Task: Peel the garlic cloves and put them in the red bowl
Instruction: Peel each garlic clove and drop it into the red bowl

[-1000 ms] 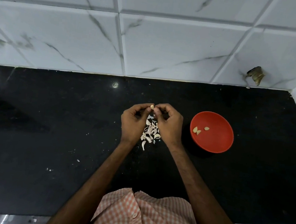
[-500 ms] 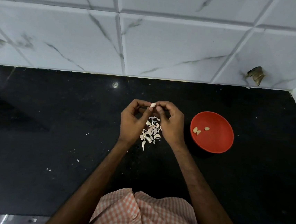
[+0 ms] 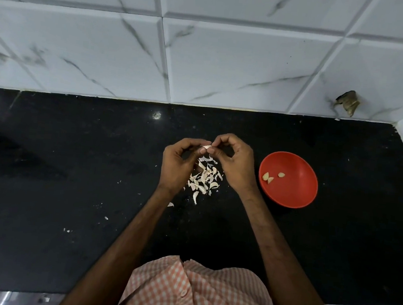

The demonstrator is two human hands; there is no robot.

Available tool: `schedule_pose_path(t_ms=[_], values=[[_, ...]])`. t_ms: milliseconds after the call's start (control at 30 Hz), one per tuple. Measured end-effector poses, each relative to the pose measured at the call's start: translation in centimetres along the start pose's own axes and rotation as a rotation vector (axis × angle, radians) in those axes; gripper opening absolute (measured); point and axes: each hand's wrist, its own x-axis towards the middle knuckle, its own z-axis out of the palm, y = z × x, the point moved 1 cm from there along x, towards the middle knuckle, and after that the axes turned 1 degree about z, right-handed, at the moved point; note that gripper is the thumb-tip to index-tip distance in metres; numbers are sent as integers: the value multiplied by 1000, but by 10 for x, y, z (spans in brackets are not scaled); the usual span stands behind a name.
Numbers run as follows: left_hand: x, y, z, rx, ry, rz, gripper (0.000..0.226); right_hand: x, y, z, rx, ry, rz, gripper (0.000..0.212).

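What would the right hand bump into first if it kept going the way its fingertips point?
The right hand points leftward, so it would probably first meet the garlic clove it pinches, then the left hand close behind. Depth is hard to judge from above.

A glossy black bench (image 3: 71,164) runs under a wall of white, grey-veined tiles (image 3: 228,69). At far right I can make out a brownish crumpled scrap (image 3: 347,102) on the wall, just above the bench. An orange-and-white checked shirt (image 3: 194,294) fills the bottom edge.
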Motion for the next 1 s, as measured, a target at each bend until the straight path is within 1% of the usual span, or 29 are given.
schedule_pose_path(t_ms=[133, 267, 433, 533, 633, 733, 767, 833, 933, 1000], values=[[0, -1, -1, 76, -6, 41, 12, 6, 1, -4, -90, -118, -55, 15], [0, -2, 2, 105, 23, 49, 12, 7, 1, -2, -186, -139, -143, 20], [-3, -3, 6, 15, 57, -9, 13, 5, 7, 3, -269, -84, -167, 20], [-5, -5, 11, -15, 65, -34, 19, 3, 8, 6, -342, -24, -200, 16], [-3, -7, 12, 15, 35, -19, 29, 0, 10, 7, -391, 18, -234, 8], [-1, -10, 12, 82, 21, 13, 22, -2, 9, 7, -428, 44, -277, 5], [-2, -9, 13, 68, 30, -1, 20, -2, 7, 8, -433, 52, -289, 9], [-4, -6, 16, -34, 50, -67, 17, -4, 3, 11, -407, 44, -290, 18], [-4, -2, 18, -163, 62, -129, 16, -6, 1, 14, -305, 23, -268, 18], [-4, -1, 16, -248, 37, -162, 19, -6, 2, 13, -271, 30, -254, 19]])
